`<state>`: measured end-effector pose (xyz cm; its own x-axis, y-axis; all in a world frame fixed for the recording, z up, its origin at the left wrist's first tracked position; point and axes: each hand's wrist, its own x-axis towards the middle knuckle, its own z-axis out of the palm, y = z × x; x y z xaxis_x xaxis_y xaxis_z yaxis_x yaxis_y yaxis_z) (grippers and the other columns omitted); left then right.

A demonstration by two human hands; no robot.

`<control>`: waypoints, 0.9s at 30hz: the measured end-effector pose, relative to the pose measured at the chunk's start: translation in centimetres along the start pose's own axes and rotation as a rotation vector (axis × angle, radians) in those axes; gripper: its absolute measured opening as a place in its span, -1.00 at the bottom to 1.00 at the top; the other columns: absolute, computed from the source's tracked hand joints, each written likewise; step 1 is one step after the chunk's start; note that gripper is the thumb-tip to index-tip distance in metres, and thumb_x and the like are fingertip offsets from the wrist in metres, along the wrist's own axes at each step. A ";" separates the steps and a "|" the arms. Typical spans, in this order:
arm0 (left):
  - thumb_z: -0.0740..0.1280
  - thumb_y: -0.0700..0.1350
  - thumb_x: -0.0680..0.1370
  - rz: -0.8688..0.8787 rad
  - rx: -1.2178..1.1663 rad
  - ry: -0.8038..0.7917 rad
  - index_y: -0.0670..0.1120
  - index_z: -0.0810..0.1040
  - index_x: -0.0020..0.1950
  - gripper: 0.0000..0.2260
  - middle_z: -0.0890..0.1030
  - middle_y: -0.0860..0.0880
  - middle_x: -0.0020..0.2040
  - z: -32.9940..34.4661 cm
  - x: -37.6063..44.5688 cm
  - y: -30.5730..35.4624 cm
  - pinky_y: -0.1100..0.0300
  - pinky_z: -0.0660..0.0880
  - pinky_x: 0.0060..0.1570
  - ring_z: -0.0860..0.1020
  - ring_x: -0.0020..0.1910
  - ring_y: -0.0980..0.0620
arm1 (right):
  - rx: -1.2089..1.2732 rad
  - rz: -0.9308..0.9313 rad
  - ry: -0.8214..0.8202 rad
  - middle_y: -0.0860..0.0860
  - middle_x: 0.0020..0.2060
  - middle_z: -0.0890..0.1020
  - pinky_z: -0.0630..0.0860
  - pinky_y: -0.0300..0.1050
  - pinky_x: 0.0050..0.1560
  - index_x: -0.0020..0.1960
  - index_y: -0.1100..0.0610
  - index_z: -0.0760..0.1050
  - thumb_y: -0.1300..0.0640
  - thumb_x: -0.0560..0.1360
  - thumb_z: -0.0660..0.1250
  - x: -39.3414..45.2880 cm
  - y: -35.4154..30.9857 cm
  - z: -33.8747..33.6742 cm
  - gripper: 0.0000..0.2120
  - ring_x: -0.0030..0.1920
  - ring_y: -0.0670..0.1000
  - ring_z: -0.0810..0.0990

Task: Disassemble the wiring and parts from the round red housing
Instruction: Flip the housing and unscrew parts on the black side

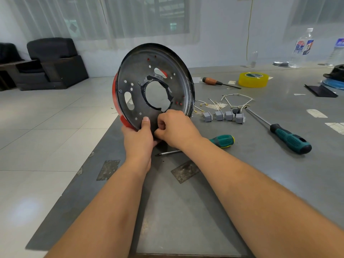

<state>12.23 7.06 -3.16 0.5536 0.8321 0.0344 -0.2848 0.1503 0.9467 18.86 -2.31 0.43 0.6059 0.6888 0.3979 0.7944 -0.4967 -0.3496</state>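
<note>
The round red housing stands on edge above the grey table's near left corner, its dark inner face with a big centre hole turned toward me and its red outside showing at the left rim. My left hand grips its lower rim, thumb pressed flat on the inner face. My right hand has curled fingers pinching at the lower edge of the housing; what it pinches is hidden. White wires with brass terminals and several grey switches lie on the table to the right.
A green-handled screwdriver lies under my right wrist; a longer one lies farther right. At the back are a wooden-handled screwdriver, a yellow tape roll and plastic bottles. The table edge drops to a tiled floor at left.
</note>
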 end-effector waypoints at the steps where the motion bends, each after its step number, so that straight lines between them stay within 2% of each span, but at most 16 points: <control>1: 0.34 -0.08 0.70 -0.004 -0.008 0.003 0.10 0.35 0.33 -0.73 0.58 0.13 0.19 -0.1 0.1 0.0 0.17 0.64 -0.29 0.63 0.12 0.09 | 0.020 0.000 -0.004 0.06 -0.17 0.52 0.30 -0.09 -0.21 -0.20 0.10 0.44 0.09 0.47 0.39 -0.1 0.0 0.0 -0.84 -0.13 0.10 0.47; 5: 0.35 -0.08 0.70 -0.019 -0.040 0.005 0.08 0.38 0.34 -0.74 0.61 0.04 0.26 -0.1 0.2 0.0 -0.08 0.69 0.00 0.66 0.16 0.00 | 0.078 0.006 0.028 0.05 -0.23 0.52 0.34 -0.06 -0.23 -0.21 0.13 0.43 0.09 0.51 0.33 -0.2 0.1 0.3 -0.83 -0.18 0.09 0.45; 7: 0.35 -0.08 0.69 -0.006 -0.033 0.007 0.05 0.38 0.37 -0.72 0.61 0.03 0.26 -0.1 0.0 0.0 -0.14 0.69 0.05 0.65 0.17 -0.01 | 0.079 0.021 0.077 0.03 -0.26 0.53 0.33 -0.07 -0.23 -0.20 0.13 0.46 0.07 0.54 0.30 -0.3 0.5 0.4 -0.82 -0.19 0.09 0.47; 9: 0.35 -0.09 0.69 -0.002 -0.051 0.017 0.04 0.38 0.36 -0.72 0.61 0.01 0.27 0.0 0.0 0.0 -0.14 0.70 0.04 0.65 0.18 -0.03 | 0.076 0.048 0.122 0.00 -0.29 0.55 0.34 -0.10 -0.22 -0.18 0.09 0.52 0.03 0.56 0.28 -0.4 1.0 0.4 -0.81 -0.20 0.10 0.51; 11: 0.35 -0.12 0.69 -0.010 -0.103 0.025 0.05 0.37 0.31 -0.76 0.60 0.00 0.27 0.0 0.1 0.0 -0.12 0.71 0.00 0.66 0.16 -0.03 | 0.100 0.095 0.164 -0.03 -0.25 0.64 0.46 -0.11 -0.19 -0.12 0.01 0.62 -0.01 0.56 0.29 -0.5 1.5 -0.1 -0.83 -0.17 0.07 0.58; 14: 0.35 -0.13 0.69 -0.021 -0.147 0.041 0.11 0.38 0.17 -0.81 0.59 0.03 0.26 0.0 0.3 0.0 -0.15 0.71 -0.01 0.65 0.17 -0.03 | 0.227 0.196 0.258 -0.09 -0.24 0.70 0.57 -0.15 -0.09 -0.14 -0.04 0.67 0.07 0.49 0.37 -0.6 2.7 -1.4 -0.89 -0.15 -0.04 0.64; 17: 0.34 -0.14 0.69 -0.019 -0.169 0.050 0.15 0.37 0.09 -0.79 0.57 0.10 0.19 0.0 0.4 0.1 -0.17 0.71 0.01 0.63 0.20 -0.01 | 0.412 0.374 0.308 -0.11 -0.34 0.69 0.51 -0.32 -0.23 -0.26 -0.03 0.63 0.16 0.39 0.39 -0.8 4.0 -2.8 -0.89 -0.21 -0.14 0.65; 19: 0.34 -0.14 0.69 -0.021 -0.170 0.048 0.15 0.37 0.08 -0.78 0.57 0.12 0.18 0.0 0.4 0.2 -0.18 0.70 0.02 0.62 0.19 0.00 | 0.448 0.457 0.298 -0.09 -0.39 0.68 0.45 -0.37 -0.34 -0.28 0.00 0.63 0.17 0.35 0.40 -0.9 4.8 -3.3 -0.91 -0.30 -0.19 0.62; 22: 0.34 -0.15 0.70 -0.029 -0.169 0.040 0.16 0.38 0.10 -0.78 0.57 0.12 0.19 0.0 0.4 0.2 -0.19 0.70 0.03 0.62 0.18 0.02 | 0.473 0.496 0.266 -0.12 -0.44 0.68 0.52 -0.28 -0.29 -0.26 0.03 0.64 0.19 0.32 0.37 -1.0 5.4 -3.6 -0.90 -0.41 -0.23 0.58; 27: 0.34 -0.15 0.70 -0.036 -0.185 0.029 0.12 0.39 0.25 -0.78 0.58 0.11 0.23 -0.1 0.3 0.3 -0.09 0.71 -0.05 0.63 0.16 0.05 | 0.541 0.460 0.265 -0.07 -0.40 0.70 0.66 -0.09 -0.07 -0.13 -0.04 0.66 0.21 0.40 0.31 -0.9 5.5 -3.9 -0.79 -0.22 -0.07 0.70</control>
<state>12.20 7.39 -2.93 0.5439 0.8391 -0.0102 -0.4060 0.2738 0.8719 22.85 -7.72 1.42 0.9153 0.2911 0.2784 0.3688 -0.3276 -0.8699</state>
